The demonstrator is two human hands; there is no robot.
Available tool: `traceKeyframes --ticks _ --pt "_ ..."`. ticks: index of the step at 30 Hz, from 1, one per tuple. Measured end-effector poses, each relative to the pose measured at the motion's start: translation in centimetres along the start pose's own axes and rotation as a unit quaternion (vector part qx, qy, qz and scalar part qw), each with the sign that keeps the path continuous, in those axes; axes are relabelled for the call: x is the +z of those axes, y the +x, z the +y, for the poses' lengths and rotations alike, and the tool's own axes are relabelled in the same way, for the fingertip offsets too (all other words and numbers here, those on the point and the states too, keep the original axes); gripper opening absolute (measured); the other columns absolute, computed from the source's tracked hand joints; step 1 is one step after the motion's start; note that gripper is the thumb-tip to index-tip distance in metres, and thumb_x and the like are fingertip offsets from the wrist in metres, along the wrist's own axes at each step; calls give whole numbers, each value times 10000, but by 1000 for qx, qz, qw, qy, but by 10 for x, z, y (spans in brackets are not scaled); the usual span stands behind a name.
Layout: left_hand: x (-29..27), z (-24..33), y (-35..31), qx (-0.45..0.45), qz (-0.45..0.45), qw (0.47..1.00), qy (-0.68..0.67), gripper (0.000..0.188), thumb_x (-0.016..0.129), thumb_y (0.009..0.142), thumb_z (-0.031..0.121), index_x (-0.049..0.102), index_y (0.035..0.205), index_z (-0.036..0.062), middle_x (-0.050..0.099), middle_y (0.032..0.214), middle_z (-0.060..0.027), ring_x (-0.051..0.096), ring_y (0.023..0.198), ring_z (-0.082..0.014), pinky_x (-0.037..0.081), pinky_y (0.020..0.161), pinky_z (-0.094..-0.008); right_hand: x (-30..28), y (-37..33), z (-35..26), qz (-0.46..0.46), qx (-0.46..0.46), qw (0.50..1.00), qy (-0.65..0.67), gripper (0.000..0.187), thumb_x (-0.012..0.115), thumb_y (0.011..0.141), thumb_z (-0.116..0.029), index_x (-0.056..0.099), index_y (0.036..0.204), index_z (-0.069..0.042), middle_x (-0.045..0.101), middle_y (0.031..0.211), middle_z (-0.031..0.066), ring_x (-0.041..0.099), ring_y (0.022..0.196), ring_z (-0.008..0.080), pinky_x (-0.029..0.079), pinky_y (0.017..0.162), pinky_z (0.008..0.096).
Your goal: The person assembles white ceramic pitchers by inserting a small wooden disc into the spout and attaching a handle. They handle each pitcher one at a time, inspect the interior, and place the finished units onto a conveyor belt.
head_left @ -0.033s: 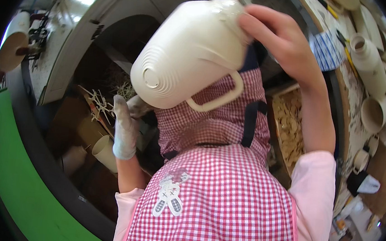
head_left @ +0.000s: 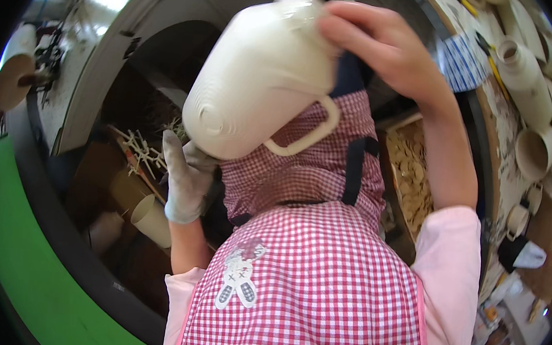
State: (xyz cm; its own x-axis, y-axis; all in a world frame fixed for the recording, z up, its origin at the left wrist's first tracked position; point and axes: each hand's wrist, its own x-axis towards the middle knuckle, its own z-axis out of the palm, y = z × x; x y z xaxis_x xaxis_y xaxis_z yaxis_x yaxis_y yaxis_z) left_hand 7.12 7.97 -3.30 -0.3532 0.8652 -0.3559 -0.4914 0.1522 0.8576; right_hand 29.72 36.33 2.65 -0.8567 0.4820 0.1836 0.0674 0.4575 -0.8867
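Note:
A cream plastic jug [head_left: 254,73] with a loop handle [head_left: 308,136] lies tilted in front of me, its ringed round base turned toward the lower left. Clear shiny film covers its neck at the upper right. My right hand [head_left: 376,47], bare, pinches the jug at that neck end, its fingertips partly behind it. My left hand [head_left: 188,182] wears a thin pale glove and sits just below the base. Its thumb stands up, spread away from the fingers, which reach toward the base's lower edge; their tips are partly hidden.
At right, a bench carries several cream bottles and jug bodies [head_left: 526,82], pliers-like yellow-handled tools [head_left: 500,80] and a blue-white packet [head_left: 463,63]. A box of pale scraps [head_left: 412,170] stands below it. Left are thin plastic offcuts [head_left: 141,149], a cream cup [head_left: 150,220] and a green panel [head_left: 30,244].
The jug and my right hand have shifted slightly left. My left hand has turned a little, showing more of the palm beside the base.

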Motion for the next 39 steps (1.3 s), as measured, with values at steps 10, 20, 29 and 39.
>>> traceKeyframes --ticks 10,20,29,39 --pt "47 -53 -11 -20 62 958 -280 454 562 1067 335 549 1431 65 610 1435 -101 588 1305 -246 460 1108 -470 -54 -233 98 0 492 870 -33 204 675 980 -226 678 979 -22 727 813 87 721 747 187 560 622 318" --pt "49 -55 13 -41 100 952 -285 471 621 1037 326 544 1432 81 623 1416 -85 613 1269 -232 468 1102 -453 39 -366 238 188 436 792 -384 153 686 895 -172 734 997 -68 715 965 207 667 957 445 545 804 511" --pt "51 -75 7 285 41 907 308 434 391 1137 252 403 1486 -6 572 1393 -137 572 1287 -175 464 1111 -338 34 -196 72 304 333 854 259 263 707 983 -101 717 1227 -3 755 1030 78 689 801 90 550 656 218" --pt "67 -53 -1 -17 61 978 -200 421 505 1111 258 467 1468 38 570 1405 -96 561 1297 -179 450 1112 -356 139 -45 -14 129 313 912 232 138 785 930 -110 715 1002 -15 743 854 29 687 731 61 543 645 200"
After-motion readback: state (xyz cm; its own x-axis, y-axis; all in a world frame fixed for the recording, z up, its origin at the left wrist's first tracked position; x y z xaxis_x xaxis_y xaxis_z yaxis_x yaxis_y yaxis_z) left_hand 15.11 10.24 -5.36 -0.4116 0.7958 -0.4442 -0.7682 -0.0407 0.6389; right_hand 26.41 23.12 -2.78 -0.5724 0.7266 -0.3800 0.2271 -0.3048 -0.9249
